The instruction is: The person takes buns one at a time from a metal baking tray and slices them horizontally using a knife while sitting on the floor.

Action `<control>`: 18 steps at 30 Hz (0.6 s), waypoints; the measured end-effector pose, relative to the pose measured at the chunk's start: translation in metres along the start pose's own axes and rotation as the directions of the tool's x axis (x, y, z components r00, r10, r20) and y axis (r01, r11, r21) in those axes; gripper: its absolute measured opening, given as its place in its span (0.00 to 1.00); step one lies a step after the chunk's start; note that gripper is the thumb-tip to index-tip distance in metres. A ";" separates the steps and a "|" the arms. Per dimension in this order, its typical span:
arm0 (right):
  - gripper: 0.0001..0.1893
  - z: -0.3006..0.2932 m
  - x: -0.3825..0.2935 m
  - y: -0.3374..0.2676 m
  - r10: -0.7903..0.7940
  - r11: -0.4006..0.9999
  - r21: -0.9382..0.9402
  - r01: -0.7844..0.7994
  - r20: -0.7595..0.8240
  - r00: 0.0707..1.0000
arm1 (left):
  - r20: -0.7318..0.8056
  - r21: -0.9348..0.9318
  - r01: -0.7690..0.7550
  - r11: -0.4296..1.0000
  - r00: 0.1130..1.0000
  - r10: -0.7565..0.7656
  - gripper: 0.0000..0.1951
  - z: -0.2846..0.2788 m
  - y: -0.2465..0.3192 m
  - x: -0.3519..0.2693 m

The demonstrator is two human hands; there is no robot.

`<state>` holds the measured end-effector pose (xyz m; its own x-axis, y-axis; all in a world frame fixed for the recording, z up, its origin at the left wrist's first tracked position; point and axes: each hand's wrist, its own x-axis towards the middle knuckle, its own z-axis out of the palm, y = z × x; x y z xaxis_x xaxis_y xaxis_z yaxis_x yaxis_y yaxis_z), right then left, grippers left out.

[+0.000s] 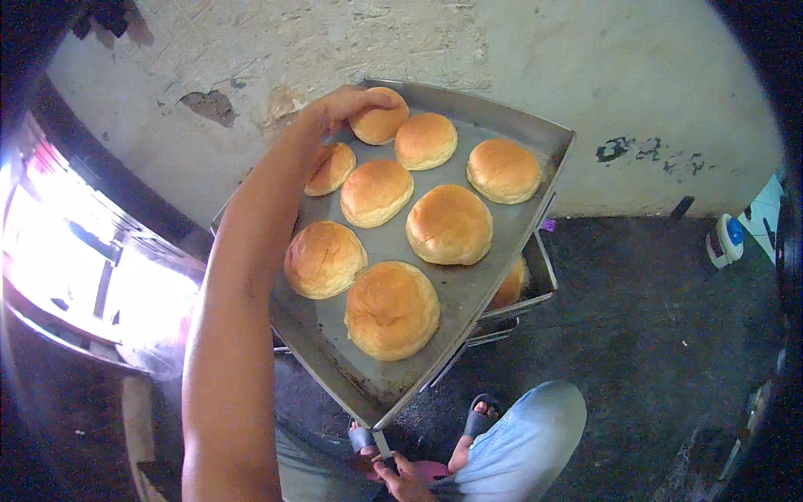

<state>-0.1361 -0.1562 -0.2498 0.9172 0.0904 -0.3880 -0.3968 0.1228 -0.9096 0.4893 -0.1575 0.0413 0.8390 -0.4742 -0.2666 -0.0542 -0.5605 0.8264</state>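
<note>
A metal baking tray lies tilted cornerwise before me, with several golden-brown round buns spread over it. My left hand reaches across to the far corner, its fingers around a bun there. Part of another bun is hidden by my left forearm. Low in the view, my right hand grips the dark handle of a knife-like tool with a flat metal blade. The blade's upper end meets the tray's near corner; whether it goes beneath cannot be seen.
Beneath the top tray are more trays, one with a bun partly showing. A chipped plaster wall rises behind. A white bucket stands on the dark floor at right. Bright light enters through an opening at left.
</note>
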 end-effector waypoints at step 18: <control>0.21 -0.006 -0.004 0.014 -0.052 0.926 -0.369 0.077 0.079 0.996 | -0.583 -0.812 -0.571 -0.121 0.802 0.127 0.26 0.047 -0.116 -0.410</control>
<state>-0.1450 -0.1608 -0.2622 0.9309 0.1620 -0.3275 -0.2839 -0.2436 -0.9274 0.1262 0.0700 0.0313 0.9819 -0.0557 0.1808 -0.0334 0.8897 0.4553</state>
